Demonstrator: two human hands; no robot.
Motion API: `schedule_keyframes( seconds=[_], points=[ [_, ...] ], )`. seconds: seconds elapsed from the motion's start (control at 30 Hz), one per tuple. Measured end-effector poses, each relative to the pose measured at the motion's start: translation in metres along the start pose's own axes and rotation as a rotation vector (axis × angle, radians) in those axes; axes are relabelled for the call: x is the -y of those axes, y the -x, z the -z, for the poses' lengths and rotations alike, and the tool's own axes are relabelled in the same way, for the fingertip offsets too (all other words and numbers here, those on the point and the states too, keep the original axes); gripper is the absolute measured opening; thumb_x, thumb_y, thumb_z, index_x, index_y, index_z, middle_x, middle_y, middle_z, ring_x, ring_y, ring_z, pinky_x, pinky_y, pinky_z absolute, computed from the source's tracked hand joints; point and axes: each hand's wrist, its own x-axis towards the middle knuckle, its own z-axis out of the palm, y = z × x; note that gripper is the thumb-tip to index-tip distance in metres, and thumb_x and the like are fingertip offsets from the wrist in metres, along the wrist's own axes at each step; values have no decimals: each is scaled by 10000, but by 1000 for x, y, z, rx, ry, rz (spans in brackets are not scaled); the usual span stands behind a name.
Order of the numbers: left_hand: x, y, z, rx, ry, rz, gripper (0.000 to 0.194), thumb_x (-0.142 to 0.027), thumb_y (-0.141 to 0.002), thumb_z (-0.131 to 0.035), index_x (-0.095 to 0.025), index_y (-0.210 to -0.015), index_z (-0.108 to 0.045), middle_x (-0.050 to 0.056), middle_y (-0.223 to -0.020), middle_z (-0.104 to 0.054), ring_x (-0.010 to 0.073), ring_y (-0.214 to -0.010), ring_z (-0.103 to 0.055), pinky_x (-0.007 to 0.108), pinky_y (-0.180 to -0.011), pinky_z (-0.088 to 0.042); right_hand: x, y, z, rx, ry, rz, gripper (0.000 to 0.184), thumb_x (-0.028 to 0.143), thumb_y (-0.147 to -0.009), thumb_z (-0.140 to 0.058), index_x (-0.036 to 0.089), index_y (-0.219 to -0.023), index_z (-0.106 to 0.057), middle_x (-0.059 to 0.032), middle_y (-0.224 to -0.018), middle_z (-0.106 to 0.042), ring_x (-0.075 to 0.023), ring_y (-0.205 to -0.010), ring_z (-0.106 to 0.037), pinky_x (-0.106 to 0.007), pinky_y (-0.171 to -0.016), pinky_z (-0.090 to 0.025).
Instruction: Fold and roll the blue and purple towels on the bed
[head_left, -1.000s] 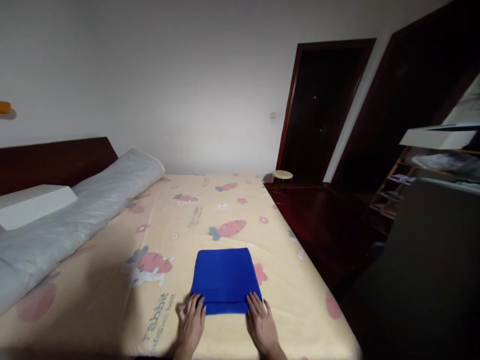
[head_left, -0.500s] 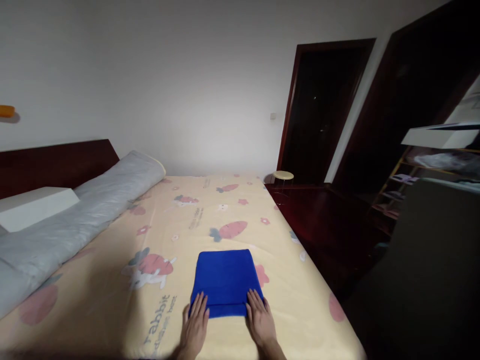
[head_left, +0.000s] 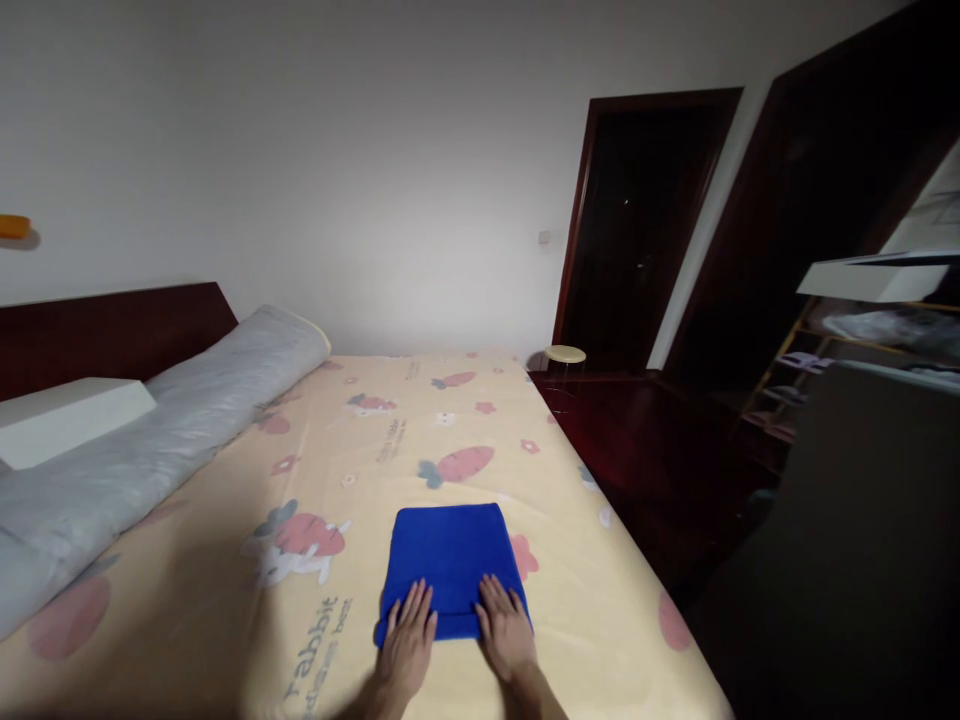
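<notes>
A folded blue towel [head_left: 450, 550] lies on the yellow bed sheet [head_left: 360, 470] printed with carrots and rabbits. My left hand [head_left: 409, 640] rests flat on the towel's near left part, fingers stretched out and slightly apart. My right hand [head_left: 504, 630] lies flat on the near right part, fingers extended too. Both palms press down on the cloth and hold nothing.
A long grey bolster [head_left: 150, 440] runs along the dark wooden headboard [head_left: 112, 330] at the left, with a white box [head_left: 67, 420] on it. Right of the bed lie dark floor, a small round stool [head_left: 564, 354], a dark doorway [head_left: 637, 230] and shelves [head_left: 847, 350].
Both hands slid forward from the towel's near edge onto its top and came closer together. The towel stayed in place.
</notes>
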Motion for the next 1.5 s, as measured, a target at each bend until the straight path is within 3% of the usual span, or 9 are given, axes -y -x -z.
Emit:
schedule_keyframes(
  seconds=[0.17, 0.33, 0.47, 0.63, 0.77, 0.93, 1.07, 1.33, 1.5],
  points=[
    [27, 14, 8, -80, -119, 148, 464, -381, -950, -350, -301, -1397, -446, 44, -1482, -453, 252, -1375, -415, 535, -1119, -327, -35, 10, 5, -78, 77, -79, 535, 469, -985, -331, 164, -1391, -498, -108, -1465, -433, -296, -1381, -360, -525, -1138, -271],
    [-15, -7, -9, -98, 11, -1, 557, -87, -850, -328, -252, -1344, -525, 25, -1408, -554, 183, -1319, -488, 411, -1091, -416, 18, -3, -2, 12, 14, 73, 482, 349, -996, -275, 198, -1394, -499, -85, -1476, -424, -251, -1395, -342, -462, -1141, -273],
    [-30, -19, -14, 1, 54, -64, 571, -117, -863, -324, -237, -1411, -429, 25, -1462, -481, 156, -1337, -463, 355, -1100, -410, 41, -13, -5, 161, -76, 188, 481, 364, -990, -286, 257, -1435, -436, -32, -1472, -439, -212, -1374, -381, -422, -1121, -312],
    [18, -3, 2, -24, -79, 73, 511, -395, -958, -313, -323, -1463, -275, 14, -1540, -354, 209, -1408, -360, 461, -1122, -349, -10, -10, 4, 25, 4, -86, 536, 480, -993, -263, 228, -1425, -454, -56, -1497, -390, -261, -1406, -319, -506, -1140, -259],
    [40, 8, 9, -85, -208, 188, 491, -377, -945, -338, -326, -1433, -357, 33, -1535, -365, 256, -1431, -311, 558, -1143, -263, -38, -6, 8, -9, 50, -156, 559, 485, -966, -335, 173, -1407, -482, -101, -1492, -393, -305, -1405, -311, -545, -1151, -223],
    [8, -4, -6, -74, -123, -49, 628, -46, -832, -311, -296, -1385, -473, -4, -1485, -463, 176, -1372, -418, 424, -1133, -365, 2, -14, 1, 19, -22, -11, 493, 351, -977, -296, 202, -1406, -486, -90, -1491, -403, -262, -1409, -312, -477, -1154, -230],
    [-15, -17, -19, -72, -18, -148, 546, -89, -840, -350, -259, -1310, -570, 18, -1341, -623, 163, -1221, -570, 332, -1031, -467, 37, -25, -6, 195, -135, 206, 526, 312, -924, -403, 258, -1448, -417, -53, -1488, -414, -218, -1382, -366, -392, -1131, -278],
    [23, -2, 3, -137, -189, 267, 481, -357, -917, -366, -263, -1369, -503, 63, -1447, -521, 278, -1333, -447, 522, -1045, -379, -16, -24, -4, -15, 6, -159, 522, 437, -973, -295, 224, -1415, -472, -69, -1498, -382, -276, -1410, -308, -534, -1139, -239],
    [8, -9, 5, -117, -118, 156, 499, -183, -901, -320, -236, -1354, -524, 64, -1475, -482, 234, -1375, -408, 491, -1101, -341, -7, -22, -7, -40, -13, -108, 516, 403, -975, -307, 185, -1411, -479, -101, -1500, -375, -277, -1406, -314, -502, -1148, -244]
  ],
)
